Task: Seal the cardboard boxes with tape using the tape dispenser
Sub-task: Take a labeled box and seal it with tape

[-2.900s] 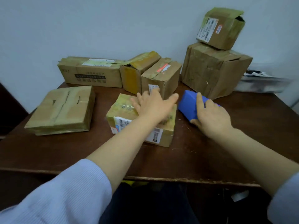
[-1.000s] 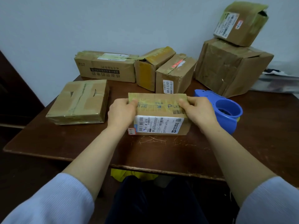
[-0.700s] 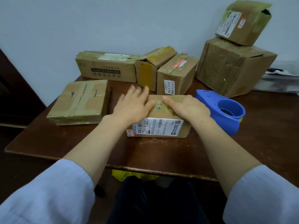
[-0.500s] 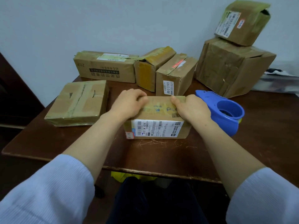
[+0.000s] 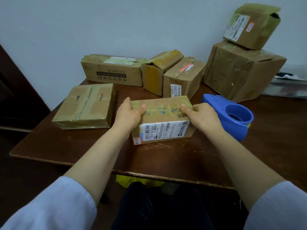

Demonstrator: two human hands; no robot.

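Two hands hold the labelled box [image 5: 163, 113], which sits on the bench [image 5: 166, 160]. Your left hand [image 5: 129, 115] grips the box's left end, thumb curled over the top; your right hand [image 5: 202, 117] grips its right end likewise. Blue tape dispenser [image 5: 235, 117] lies just right of the labelled box. Flat taped box [image 5: 86, 105] lies to its left; more boxes stand behind it
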